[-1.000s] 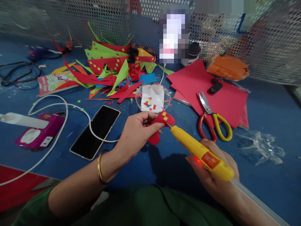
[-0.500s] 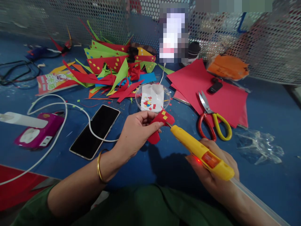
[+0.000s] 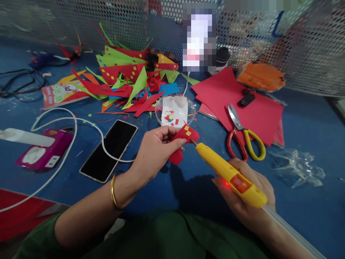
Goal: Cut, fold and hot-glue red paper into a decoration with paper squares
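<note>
Between thumb and fingers, my left hand (image 3: 157, 149) pinches a folded red paper piece (image 3: 188, 132) that carries small yellow squares. A yellow tool with a thin metal tip (image 3: 215, 162) is held in my right hand (image 3: 250, 190), and a red light glows on its underside. Its tip meets or nearly meets the red paper's lower right part; contact is too small to tell. Just behind the paper stands a clear round dish (image 3: 192, 111) with a white sheet (image 3: 175, 108) and tiny coloured bits inside.
Scissors (image 3: 238, 122) rest partly on red sheets (image 3: 258, 118) at right, near clear plastic (image 3: 299, 167). A black phone (image 3: 109, 151) and white cable lie left, beside a purple power strip (image 3: 44, 153). Coloured paper cutouts (image 3: 121, 73) pile up behind, before a mesh panel (image 3: 81, 21).
The red paper has tilted slightly in my left hand. My right hand and the yellow tool have barely shifted.
</note>
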A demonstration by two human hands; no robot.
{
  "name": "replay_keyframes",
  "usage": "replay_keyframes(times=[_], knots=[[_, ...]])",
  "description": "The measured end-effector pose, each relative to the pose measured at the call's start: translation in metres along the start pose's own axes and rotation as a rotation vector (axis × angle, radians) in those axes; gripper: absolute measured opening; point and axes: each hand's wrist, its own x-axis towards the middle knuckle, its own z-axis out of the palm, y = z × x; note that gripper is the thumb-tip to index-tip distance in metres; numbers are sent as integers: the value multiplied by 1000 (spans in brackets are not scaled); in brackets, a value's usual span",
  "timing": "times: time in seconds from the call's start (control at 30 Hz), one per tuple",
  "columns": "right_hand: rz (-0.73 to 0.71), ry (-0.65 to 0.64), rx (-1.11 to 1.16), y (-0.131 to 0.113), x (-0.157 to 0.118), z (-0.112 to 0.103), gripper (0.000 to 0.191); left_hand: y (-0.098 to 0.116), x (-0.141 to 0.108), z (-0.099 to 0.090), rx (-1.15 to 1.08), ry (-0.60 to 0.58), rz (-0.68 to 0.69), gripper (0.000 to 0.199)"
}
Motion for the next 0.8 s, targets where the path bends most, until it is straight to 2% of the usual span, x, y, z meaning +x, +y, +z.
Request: replay_keyframes(times=[0.27, 0.47, 0.63, 0.7, 0.8], knots=[[38, 38, 53, 3, -3, 1, 16, 0, 0, 0, 4, 4, -3, 28], [8, -8, 60, 0, 1, -1, 15, -1, 0, 0, -11, 24, 15, 28], [38, -40, 270, 0, 3, -8, 12, -1, 2, -1, -37, 47, 10, 30], [89, 11, 340, 3, 1, -13, 12, -1, 2, -2, -35, 44, 8, 27], [229, 212, 332, 15, -1, -20, 15, -2, 3, -3, -23, 29, 13, 25]])
